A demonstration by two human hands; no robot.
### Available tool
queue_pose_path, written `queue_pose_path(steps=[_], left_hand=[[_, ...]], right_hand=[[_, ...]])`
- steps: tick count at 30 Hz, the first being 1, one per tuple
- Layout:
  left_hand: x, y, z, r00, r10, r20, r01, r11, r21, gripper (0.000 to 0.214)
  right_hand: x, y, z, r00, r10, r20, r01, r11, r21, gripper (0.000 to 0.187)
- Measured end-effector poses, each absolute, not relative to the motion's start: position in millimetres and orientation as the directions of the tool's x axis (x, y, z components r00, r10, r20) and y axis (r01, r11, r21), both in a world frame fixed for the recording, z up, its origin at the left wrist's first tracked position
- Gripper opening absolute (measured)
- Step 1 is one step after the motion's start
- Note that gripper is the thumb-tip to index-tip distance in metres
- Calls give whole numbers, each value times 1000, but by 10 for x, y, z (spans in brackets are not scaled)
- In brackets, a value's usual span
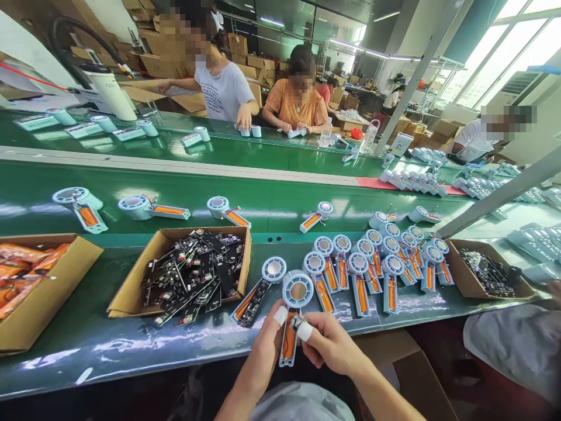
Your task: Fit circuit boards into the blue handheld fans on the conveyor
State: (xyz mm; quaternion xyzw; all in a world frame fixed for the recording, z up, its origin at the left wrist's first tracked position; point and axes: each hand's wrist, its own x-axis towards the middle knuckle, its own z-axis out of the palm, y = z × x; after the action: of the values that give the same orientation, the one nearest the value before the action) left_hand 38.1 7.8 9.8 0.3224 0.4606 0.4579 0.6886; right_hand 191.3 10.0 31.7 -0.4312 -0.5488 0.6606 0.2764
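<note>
My left hand (266, 345) grips a light-blue handheld fan body (298, 288) by its open handle, in which an orange battery and thin wires lie. The fingers of my right hand (328, 342) pinch a small dark, shiny part (296, 321) at the top of that handle; its kind is too small to tell. White wraps cover both thumbs. Just left of my hands, another fan body (274, 269) rests on the bench with a black circuit board (255, 304) lying along its handle. Several more fan bodies (359, 263) with orange batteries stand grouped to the right.
A cardboard box of black circuit boards (249, 257) stands left, another box (464, 275) right. Orange battery packs fill a box (83, 257) at far left. Spaced fan bodies (135, 206) lie on the green conveyor belt (272, 202). Across it, co-workers (298, 93) handle parts.
</note>
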Motion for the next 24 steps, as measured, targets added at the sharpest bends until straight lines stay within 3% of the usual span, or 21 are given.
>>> queue_pose_path(steps=[4, 8, 13, 18, 21, 24], left_hand=[[384, 22, 60, 187, 924, -335, -327, 380, 865, 54], [433, -7, 73, 133, 935, -328, -182, 348, 920, 56], [508, 17, 97, -38, 960, -278, -20, 278, 961, 41], [511, 81, 94, -25, 961, -274, -32, 273, 961, 33], [531, 64, 52, 6, 939, -343, -122, 341, 932, 45], [585, 14, -13, -29, 945, -325, -120, 319, 940, 57]], right_hand=[[1791, 34, 187, -331, 902, -279, -130, -336, -933, 63], [1752, -45, 193, -229, 944, -235, -143, -272, -952, 58], [1774, -238, 186, -80, 996, -31, 103, -22, -994, 33], [1766, -336, 41, 28, 987, 156, 336, 138, -932, 41], [1728, -300, -42, 67, 968, 243, 467, 185, -865, 44], [1688, -253, -34, -5, 961, 277, 651, 214, -729, 53]])
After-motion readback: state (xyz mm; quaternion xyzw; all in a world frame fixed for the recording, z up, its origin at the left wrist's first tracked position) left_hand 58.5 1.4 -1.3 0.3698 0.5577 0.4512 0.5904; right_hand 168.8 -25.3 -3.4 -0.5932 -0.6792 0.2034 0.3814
